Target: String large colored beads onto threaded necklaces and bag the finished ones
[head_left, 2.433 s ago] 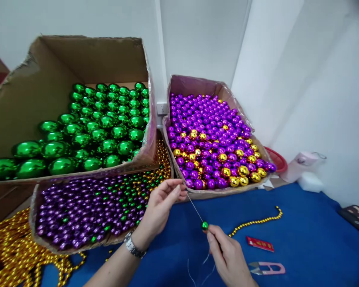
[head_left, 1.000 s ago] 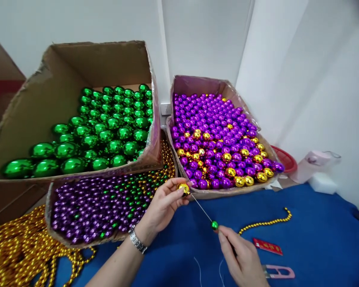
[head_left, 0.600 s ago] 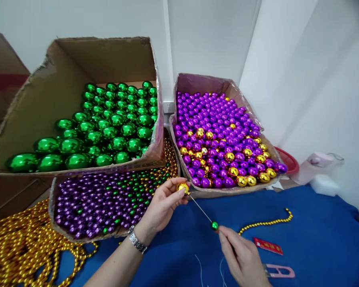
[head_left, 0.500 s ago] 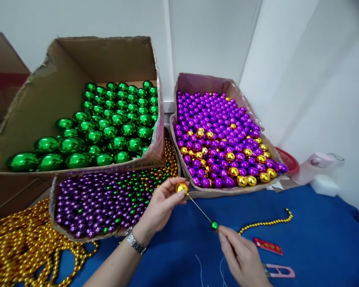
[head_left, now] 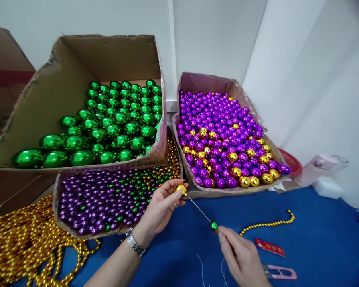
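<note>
My left hand [head_left: 164, 201], with a metal watch [head_left: 135, 242] on its wrist, pinches a shiny gold bead [head_left: 180, 189] between thumb and fingers. From that bead a thin needle [head_left: 199, 208] slants down toward my right hand [head_left: 241, 255]. A small green bead [head_left: 214, 226] sits on the needle, right at my right thumb and forefinger, which are closed on the needle's lower end. How far the needle runs into the gold bead is hidden. Loose white thread [head_left: 201, 265] hangs below, between the hands.
Behind stand cardboard boxes of large green balls [head_left: 107, 127], purple and gold balls [head_left: 218, 135] and small mixed beads [head_left: 98, 199]. Gold bead strings [head_left: 26, 239] lie at left. On the blue cloth [head_left: 320, 227] are a short gold strand [head_left: 266, 224], a red packet [head_left: 269, 246] and pink-handled snips [head_left: 283, 272].
The view has turned slightly, so the boxes and table things appear a little farther right. Both hands keep nearly the same pose, with the gold and green beads still apart on the needle.
</note>
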Motion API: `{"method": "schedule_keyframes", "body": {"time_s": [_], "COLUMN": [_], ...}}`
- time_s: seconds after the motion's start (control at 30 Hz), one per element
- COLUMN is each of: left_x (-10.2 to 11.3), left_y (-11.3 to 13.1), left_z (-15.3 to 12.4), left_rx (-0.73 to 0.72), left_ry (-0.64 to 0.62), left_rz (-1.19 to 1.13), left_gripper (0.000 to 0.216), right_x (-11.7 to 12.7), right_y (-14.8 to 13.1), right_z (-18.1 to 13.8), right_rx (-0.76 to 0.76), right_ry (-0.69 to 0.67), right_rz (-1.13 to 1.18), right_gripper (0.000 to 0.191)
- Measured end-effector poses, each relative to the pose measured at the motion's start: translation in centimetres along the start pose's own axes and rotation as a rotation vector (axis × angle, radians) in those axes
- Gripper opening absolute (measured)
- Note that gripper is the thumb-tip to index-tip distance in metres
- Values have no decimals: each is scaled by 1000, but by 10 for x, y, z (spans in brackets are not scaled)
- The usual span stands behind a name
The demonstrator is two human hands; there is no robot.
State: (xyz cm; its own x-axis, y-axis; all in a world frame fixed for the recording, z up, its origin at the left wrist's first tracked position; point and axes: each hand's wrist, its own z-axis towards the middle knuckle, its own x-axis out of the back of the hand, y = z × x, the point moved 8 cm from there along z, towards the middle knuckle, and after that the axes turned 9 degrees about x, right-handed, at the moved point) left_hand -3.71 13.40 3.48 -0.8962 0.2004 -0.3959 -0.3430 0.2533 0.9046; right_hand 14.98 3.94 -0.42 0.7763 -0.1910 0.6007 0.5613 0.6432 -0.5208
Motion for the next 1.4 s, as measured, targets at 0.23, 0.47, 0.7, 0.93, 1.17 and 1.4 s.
{"method": "schedule_keyframes", "body": {"time_s": [0.23,0.47,0.7,0.93,1.17,1.4], "left_x": [7,7,-8,-5,3,1], "left_y": [4,1,-9,-18,-29,-31], "left_z": [-4,-7,-15,-20,-22,-28], "left_rx": [-39,-59,-90,-79,-28,-38], "left_ry": [60,52,-19,-11,3,-3], "left_rz": [72,162,272,210,129,99], "left_gripper": [33,36,32,34,36,35], "right_x": [-4,-9,-14,-24,-26,-32], "right_y": [2,1,-2,8,7,6], "right_z": [-2,0,10,4,1,-3], "right_rx": [21,20,-24,-110,-80,-59], "right_ry": [12,-29,-35,-99,-96,-97], "right_rz": [7,13,78,141,120,100], "right_gripper": [22,22,19,20,21,21]}}
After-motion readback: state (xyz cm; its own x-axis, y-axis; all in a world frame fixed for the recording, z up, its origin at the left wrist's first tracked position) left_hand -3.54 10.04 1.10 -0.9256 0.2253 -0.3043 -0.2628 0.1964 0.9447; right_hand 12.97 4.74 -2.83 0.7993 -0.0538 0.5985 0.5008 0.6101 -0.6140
